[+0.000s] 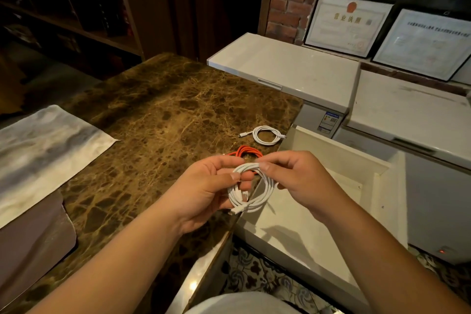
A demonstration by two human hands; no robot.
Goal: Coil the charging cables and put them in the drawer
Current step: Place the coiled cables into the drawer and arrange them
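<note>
Head view: both hands hold the white cable (251, 192) just left of the open drawer (382, 178), left hand (209, 191) pinching the loops, right hand (293, 178) gripping the top. Loosen either pinch and the coil likely springs apart. Framed certificate (349, 23), beyond the drawer, reads 营业执照; other writing is too small.
</note>
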